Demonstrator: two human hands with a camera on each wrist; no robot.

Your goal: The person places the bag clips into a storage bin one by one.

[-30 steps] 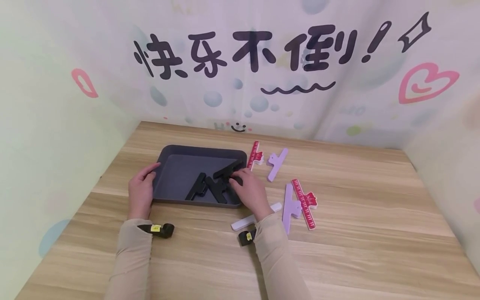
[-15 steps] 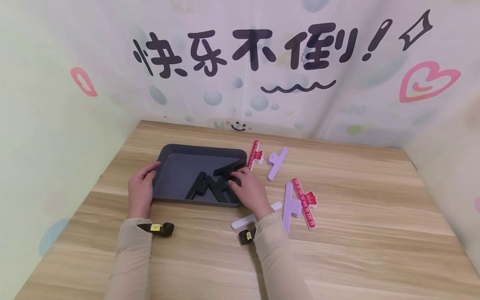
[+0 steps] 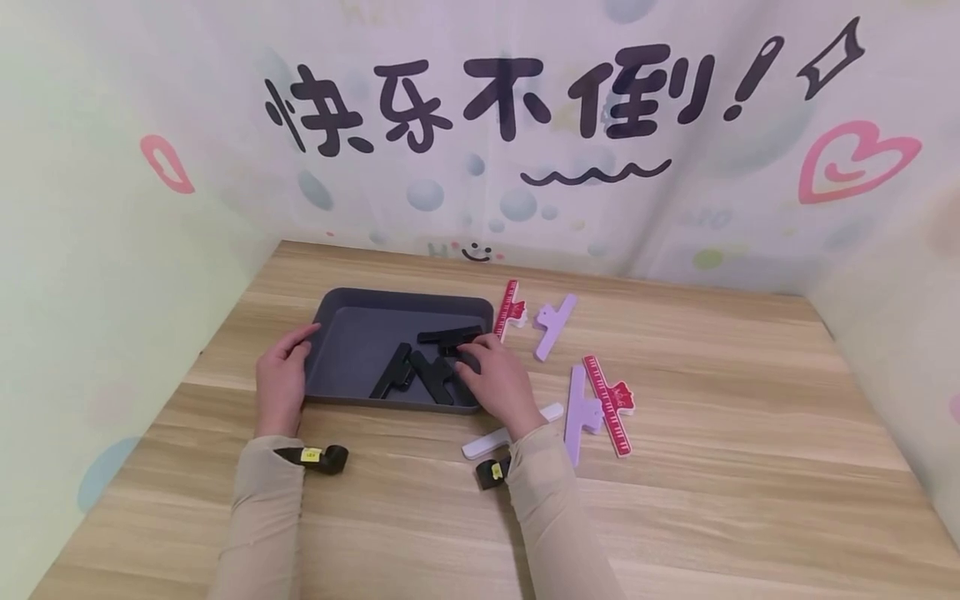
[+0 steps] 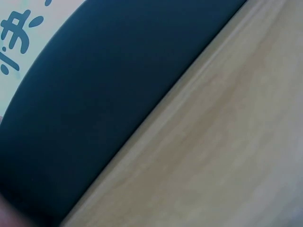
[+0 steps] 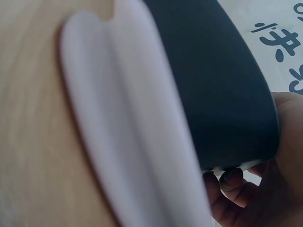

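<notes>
In the head view, a dark grey tray (image 3: 360, 333) stands on the wooden table with several black clips inside. My left hand (image 3: 282, 379) holds the tray's left side, thumb and index finger at the rim. Over the front right corner reaches my right hand (image 3: 501, 377), its fingertips pinching a black clip (image 3: 448, 337) that lies almost crosswise near the tray's right end. Two more black clips, one slanting (image 3: 392, 372) and its neighbour (image 3: 432, 380), lie close by on the tray floor. The tray wall (image 4: 104, 94) fills much of the left wrist view.
A white clip (image 3: 483, 444) lies below my right wrist, partly covered. To the right are two purple clips (image 3: 555, 327) and two red-and-white clips with a piano-key pattern (image 3: 609, 408). A printed curtain (image 3: 480, 167) stands behind the table (image 3: 712, 517).
The black clip in my right fingers has turned from a steep slant to nearly level, its left end shifting left and up. My left hand and the tray stay put.
</notes>
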